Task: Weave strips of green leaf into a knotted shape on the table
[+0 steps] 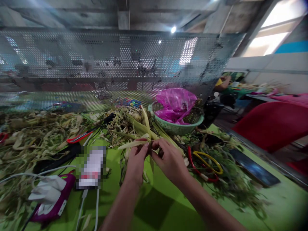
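My left hand (136,163) and my right hand (169,159) meet over the green table (158,208), both with fingers pinched around a bundle of pale green leaf strips (141,134). The strips fan up and back from my fingertips toward a heap of plant scraps (120,123). A loose pale strip (131,145) sticks out to the left above my left hand.
A green basket (178,127) holding a pink plastic bag (176,102) stands behind. Red and yellow scissors (204,163) lie right of my hands. A phone (253,168), a purple device with white cables (51,199), dried leaves (36,134), a perforated metal screen (108,64) and a red chair (271,125) surround.
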Tool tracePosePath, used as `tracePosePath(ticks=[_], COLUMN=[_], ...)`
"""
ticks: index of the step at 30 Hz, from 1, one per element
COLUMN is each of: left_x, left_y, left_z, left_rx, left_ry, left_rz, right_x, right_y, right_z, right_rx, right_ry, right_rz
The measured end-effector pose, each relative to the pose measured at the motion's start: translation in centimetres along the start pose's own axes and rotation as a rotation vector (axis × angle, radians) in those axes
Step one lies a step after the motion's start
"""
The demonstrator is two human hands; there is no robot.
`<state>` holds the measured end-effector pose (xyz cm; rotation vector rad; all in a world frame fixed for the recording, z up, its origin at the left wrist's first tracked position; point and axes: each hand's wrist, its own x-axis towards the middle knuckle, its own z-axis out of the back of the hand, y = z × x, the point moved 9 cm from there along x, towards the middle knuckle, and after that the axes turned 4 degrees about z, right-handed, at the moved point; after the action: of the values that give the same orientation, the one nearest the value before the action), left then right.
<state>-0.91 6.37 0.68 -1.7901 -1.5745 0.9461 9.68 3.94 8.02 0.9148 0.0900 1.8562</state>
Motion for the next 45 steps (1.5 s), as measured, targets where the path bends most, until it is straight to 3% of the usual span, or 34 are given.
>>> tracePosePath(ticks=[8, 16, 23, 29, 32, 35, 38, 41, 45], left_x=[0.4, 0.5, 0.7, 0.8, 0.7, 0.6, 0.3, 0.1, -0.1], left_y=[-0.1, 0.0, -0.1, 0.2, 0.8, 1.1, 1.1, 1.3, 1.6], left_z=[0.0, 0.1, 0.8, 1.0, 0.4, -0.3, -0.8, -1.0, -0.7], left_rx=[-0.006, -0.058, -0.121, -0.152, -0.189, -0.177, -0.141, -0.062, 0.079], left_ry=[-0.002, -0.017, -0.042, -0.047, 0.009, 0.075, 0.118, 0.144, 0.131], left_rz=[0.001, 0.015, -0.002, 0.069, 0.120, 0.141, 0.145, 0.173, 0.197], right_x=[-0.3, 0.0, 0.1, 0.7, 0.7, 0.3, -0.2, -0.4, -0.2], right_y=[-0.7, 0.6, 0.5, -2.5, -4.0, -4.7, -5.5, -6.3, -6.4], right_z=[-1.3, -0.5, -0.6, -0.1, -1.2, -3.0, -3.8, -3.8, -3.5], right_rx=[0.080, 0.010, 0.011, 0.376, 0.499, 0.769, 1.023, 1.089, 1.075], right_ry=[0.060, 0.020, 0.085, 0.046, 0.112, 0.177, 0.119, 0.025, -0.003], right_rz=[-0.059, 0.055, 0.040, -0.133, -0.259, -0.392, -0.518, -0.557, -0.527])
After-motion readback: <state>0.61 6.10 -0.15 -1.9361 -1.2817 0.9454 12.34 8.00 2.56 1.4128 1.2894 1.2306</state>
